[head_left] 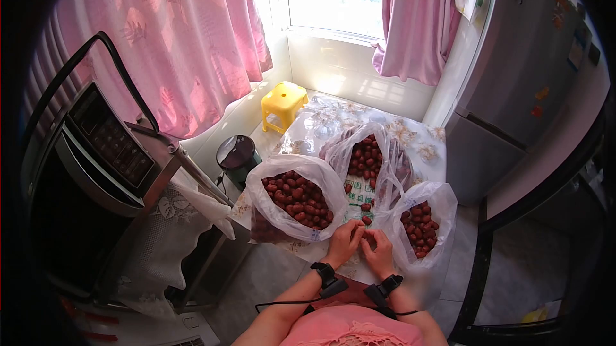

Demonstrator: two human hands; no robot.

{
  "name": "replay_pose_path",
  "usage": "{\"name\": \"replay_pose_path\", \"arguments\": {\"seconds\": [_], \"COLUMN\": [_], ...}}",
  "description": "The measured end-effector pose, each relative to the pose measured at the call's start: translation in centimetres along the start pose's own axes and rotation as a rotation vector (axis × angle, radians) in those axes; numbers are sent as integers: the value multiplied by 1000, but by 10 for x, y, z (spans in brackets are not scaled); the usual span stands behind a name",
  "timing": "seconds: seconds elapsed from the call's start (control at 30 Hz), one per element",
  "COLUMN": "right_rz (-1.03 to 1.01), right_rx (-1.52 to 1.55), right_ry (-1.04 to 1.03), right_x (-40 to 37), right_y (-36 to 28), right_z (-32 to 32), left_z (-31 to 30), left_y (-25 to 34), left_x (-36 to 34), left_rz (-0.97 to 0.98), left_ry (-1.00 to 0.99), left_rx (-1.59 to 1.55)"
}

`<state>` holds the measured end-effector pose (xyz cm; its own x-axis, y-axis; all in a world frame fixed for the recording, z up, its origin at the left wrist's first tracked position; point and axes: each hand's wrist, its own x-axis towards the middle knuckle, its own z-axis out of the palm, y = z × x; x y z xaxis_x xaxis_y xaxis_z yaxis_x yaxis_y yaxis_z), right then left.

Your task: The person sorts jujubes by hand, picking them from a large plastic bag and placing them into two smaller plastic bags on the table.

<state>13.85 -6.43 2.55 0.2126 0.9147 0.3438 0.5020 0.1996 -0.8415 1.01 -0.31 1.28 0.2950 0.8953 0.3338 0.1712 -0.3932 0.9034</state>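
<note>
1. Black wrist straps carry thin black cables; a cable could snag a bag if an arm reaches across.
2. The left hand and right hand meet at the counter's near edge, fingertips drawn together. I cannot tell whether either grip has something in it.
3. A loose, glossy dark-red date lies just beyond the fingertips; a knuckle could nudge it away.
4. Open, translucent white plastic bags of red dates stand to each side, the left bag and right bag. Their soft rims could fold in if brushed, spilling dates.
5. A third bag sits farther back on the floral-covered counter; its slack mouth could let dates roll out.
6. A yellow plastic stool stands beyond.
</note>
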Motion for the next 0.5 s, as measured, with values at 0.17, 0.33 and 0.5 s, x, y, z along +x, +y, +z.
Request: {"name": "replay_pose_path", "arguments": {"seconds": [0.17,0.33,0.5], "right_rz": [-15,-53,-27], "right_rx": [-8,-26,-6], "right_ry": [3,4,1], "right_x": [-1,0,0], "right_y": [3,4,0], "right_z": [1,0,0], "left_z": [1,0,0], "left_y": [0,1,1], "left_x": [0,0,0], "left_rz": [15,13,20], "left_ry": [9,-4,8], "left_rx": [-16,16,11]}}
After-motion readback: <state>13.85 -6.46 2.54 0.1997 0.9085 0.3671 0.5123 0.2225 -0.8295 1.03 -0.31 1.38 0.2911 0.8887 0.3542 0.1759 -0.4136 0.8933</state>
